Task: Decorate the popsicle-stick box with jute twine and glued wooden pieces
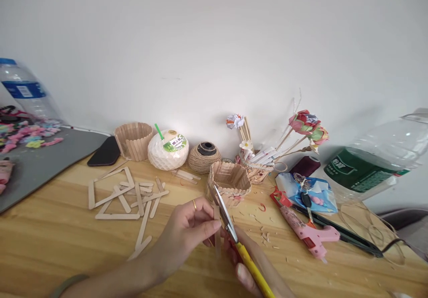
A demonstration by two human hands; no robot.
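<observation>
My left hand (189, 233) pinches a short wooden craft stick (217, 240) upright between thumb and fingers; a ring sits on one finger. My right hand (249, 269) grips yellow-handled scissors (234, 231), whose blades point up and left beside the stick's top end. Just beyond the blades stands a small basket made of craft sticks (229, 181). Wood chips (265, 235) lie scattered on the wooden table (50, 240) to the right of my hands.
Loose craft sticks (129, 195) lie left of my hands. Behind them stand a stick cup (133, 140), a coconut drink (168, 150), a twine ball (204, 157) and a phone (105, 152). A pink glue gun (307, 232), paper flowers (306, 126) and a plastic bottle (371, 157) sit right.
</observation>
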